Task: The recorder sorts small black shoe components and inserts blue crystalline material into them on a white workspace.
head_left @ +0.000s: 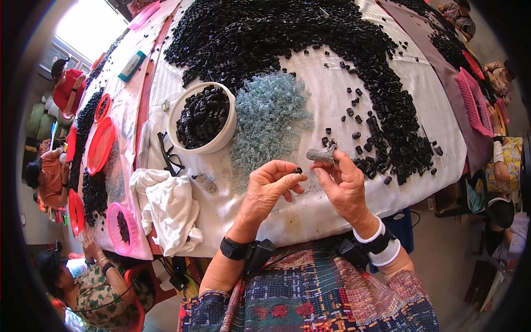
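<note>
My left hand (pixel 268 185) pinches a small black plastic cap (pixel 298 170) between thumb and fingertips. Close beside it, my right hand (pixel 345 185) is closed on a grey, lumpy, cloth-like piece (pixel 319 155) with a darker knotted end; I cannot make out what is inside it. The two hands are apart, above the white tablecloth near the front edge. Just beyond them spreads a heap of small clear bluish plastic pieces (pixel 271 105). A white tub (pixel 232 124) full of black caps stands left of this heap.
A large mound of black caps (pixel 287 27) covers the far table and curves down the right side. Left lie black-framed glasses (pixel 167 155), a crumpled white cloth (pixel 171 213) and another grey lumpy piece (pixel 206 183). Red trays (pixel 101 145) and several people sit at side tables.
</note>
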The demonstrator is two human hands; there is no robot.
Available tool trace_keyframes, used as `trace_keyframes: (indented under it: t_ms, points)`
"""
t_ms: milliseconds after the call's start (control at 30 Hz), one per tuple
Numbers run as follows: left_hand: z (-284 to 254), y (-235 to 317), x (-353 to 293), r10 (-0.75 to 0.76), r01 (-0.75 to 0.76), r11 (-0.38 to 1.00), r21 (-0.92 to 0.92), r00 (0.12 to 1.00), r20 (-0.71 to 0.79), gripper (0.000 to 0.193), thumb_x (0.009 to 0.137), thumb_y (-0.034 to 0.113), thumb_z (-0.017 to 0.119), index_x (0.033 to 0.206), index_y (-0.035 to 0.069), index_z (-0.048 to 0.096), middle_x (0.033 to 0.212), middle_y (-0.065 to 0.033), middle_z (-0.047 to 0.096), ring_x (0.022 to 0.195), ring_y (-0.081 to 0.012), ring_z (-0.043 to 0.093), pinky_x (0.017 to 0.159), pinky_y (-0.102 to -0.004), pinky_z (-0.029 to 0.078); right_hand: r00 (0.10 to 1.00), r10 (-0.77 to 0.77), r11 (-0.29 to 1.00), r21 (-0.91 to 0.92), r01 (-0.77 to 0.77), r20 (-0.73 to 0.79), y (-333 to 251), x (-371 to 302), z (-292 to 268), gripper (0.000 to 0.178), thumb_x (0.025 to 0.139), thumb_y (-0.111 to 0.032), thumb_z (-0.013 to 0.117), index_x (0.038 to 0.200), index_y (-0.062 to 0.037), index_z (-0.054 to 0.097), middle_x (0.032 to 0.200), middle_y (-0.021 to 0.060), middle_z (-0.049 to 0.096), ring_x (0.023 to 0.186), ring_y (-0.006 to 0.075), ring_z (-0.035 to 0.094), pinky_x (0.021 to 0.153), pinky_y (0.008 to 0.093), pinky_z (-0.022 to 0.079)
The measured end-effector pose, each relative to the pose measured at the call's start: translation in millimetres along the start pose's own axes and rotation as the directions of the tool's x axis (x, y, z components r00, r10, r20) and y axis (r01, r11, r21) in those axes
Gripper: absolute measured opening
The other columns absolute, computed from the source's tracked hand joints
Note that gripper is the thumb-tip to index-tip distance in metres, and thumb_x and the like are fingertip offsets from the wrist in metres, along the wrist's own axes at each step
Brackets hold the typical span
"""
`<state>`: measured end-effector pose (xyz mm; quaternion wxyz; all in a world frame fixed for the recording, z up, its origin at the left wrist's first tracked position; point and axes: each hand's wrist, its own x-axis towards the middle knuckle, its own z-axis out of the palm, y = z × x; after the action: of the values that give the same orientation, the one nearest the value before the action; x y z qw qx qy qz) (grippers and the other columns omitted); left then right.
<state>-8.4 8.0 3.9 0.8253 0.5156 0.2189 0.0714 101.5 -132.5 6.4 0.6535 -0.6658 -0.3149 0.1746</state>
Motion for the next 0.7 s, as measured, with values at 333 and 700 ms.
trace_keyframes:
  t_ms: [333, 700]
  points:
    - [9.1, 0.4, -2.6, 0.074, -0.074, 0.997, 0.018, 0.997, -0.002, 0.021, 0.083, 0.007, 0.064, 0.101, 0.000, 0.058, 0.091, -0.0099, 0.067, 0.075, -0.0150, 0.066, 0.054, -0.0215, 0.049, 0.944, -0.323, 0.911, -0.248, 0.330, 0.070, -4.2, 5.0, 5.2, 0.022, 0.076, 0.009, 0.059, 0.096, 0.0009, 0.053, 0.079, 0.0123, 0.057, 0.066, 0.0229, 0.061, 0.057, 0.0307, 0.048]
    - [7.6, -9.4, -1.4, 0.096, -0.093, 0.995, 0.047, 0.993, -0.065, 0.017, 0.081, 0.008, 0.066, 0.097, 0.001, 0.063, 0.083, -0.0052, 0.066, 0.072, -0.0122, 0.065, 0.054, -0.0211, 0.049, 0.873, -0.474, 0.776, -0.413, 0.476, 0.115, -5.7, 5.4, 9.8, 0.024, 0.071, 0.012, 0.060, 0.092, 0.0022, 0.053, 0.075, 0.0144, 0.052, 0.062, 0.0293, 0.051, 0.054, 0.0351, 0.043]
